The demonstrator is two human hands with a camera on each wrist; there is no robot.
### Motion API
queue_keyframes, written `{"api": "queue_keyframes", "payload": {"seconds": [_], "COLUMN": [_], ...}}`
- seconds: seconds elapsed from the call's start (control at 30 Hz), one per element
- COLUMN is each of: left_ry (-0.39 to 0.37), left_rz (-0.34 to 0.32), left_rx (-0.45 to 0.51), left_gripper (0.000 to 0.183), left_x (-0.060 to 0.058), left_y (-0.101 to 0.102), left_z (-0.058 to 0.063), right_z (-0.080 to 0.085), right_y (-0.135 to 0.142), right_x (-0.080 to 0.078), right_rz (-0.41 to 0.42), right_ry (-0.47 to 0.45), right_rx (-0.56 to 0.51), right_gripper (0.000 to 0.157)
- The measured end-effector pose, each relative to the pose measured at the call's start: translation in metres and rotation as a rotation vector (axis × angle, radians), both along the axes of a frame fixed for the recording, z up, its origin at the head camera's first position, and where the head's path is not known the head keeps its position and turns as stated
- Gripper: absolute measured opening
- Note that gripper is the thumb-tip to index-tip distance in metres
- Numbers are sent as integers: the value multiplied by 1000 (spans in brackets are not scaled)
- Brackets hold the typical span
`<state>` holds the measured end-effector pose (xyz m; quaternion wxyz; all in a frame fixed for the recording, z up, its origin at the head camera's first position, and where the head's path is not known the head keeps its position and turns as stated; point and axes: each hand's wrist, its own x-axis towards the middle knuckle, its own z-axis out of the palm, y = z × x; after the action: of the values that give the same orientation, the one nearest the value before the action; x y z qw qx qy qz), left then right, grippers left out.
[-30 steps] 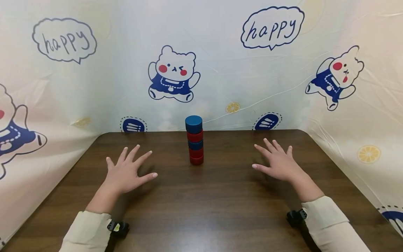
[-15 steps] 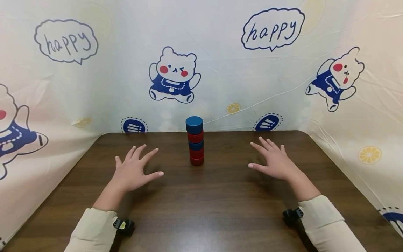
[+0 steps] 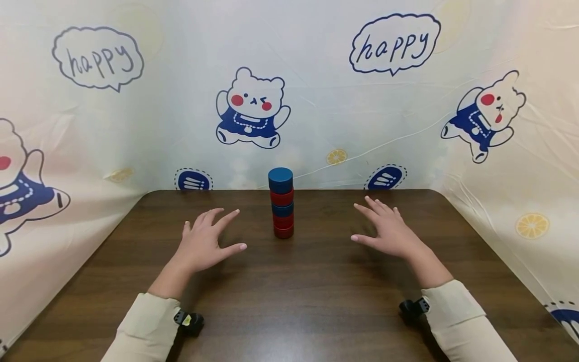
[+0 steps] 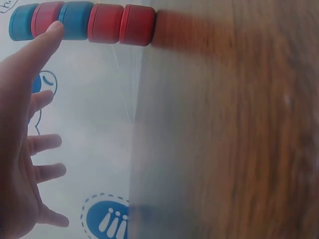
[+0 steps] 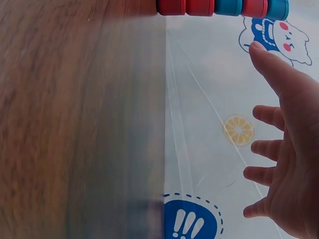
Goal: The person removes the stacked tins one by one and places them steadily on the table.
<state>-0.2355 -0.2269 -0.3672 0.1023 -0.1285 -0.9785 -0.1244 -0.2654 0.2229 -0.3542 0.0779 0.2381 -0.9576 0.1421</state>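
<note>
A stack of several red and blue round blocks (image 3: 282,206) stands upright near the far middle of the table, with a blue one on top and red ones at the bottom. To its left hovers my left hand (image 3: 203,244), fingers spread, holding nothing. My right hand (image 3: 391,234) is on the other side, its fingers also apart and holding nothing. A gap separates each hand from the stack. Sideways in the left wrist view, the blocks (image 4: 107,24) appear beyond the thumb. The right wrist view cuts the row of blocks (image 5: 199,7) at its top edge.
The brown wooden table (image 3: 289,301) has its far edge just behind the stack. A pale curtain (image 3: 316,110) printed with bears and the word happy hangs behind and along both sides. Each wrist carries a small black camera.
Both hands have moved inward toward the stack, the left one farther than the right. The blocks stay stacked in place; the head view has shifted slightly.
</note>
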Motion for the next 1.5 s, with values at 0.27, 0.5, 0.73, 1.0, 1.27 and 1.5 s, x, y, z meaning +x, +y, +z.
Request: {"api": "queue_keyframes", "payload": {"seconds": [0.27,0.5,0.73,1.0,1.27,1.5], "left_ry": [24,12,1,-13,-9,-32], "left_rz": [-22,-45,-67,-89,-112,-127], "left_rx": [30,74,118,197,292,388], "left_gripper": [91,90,94,90,89,89], "left_x": [-4,-7,-9,-11,-14,-19], "left_y": [9,15,21,25,31,36], "left_z": [-5,-5,-6,-6,-8,-10], "right_z": [1,2,1,0,-3,1], "right_y": [-5,-11,-18,-23,-26,-31], "right_x": [-1,-3,-3,-4,-7,-6], "right_rz": [30,65,93,113,114,117], "right_ry": [-28,-48,-49,-39,-31,-12], "right_rx": [-33,-83,-130,-200,-263,-335], "right_gripper": [87,86,87,88,88,85]}}
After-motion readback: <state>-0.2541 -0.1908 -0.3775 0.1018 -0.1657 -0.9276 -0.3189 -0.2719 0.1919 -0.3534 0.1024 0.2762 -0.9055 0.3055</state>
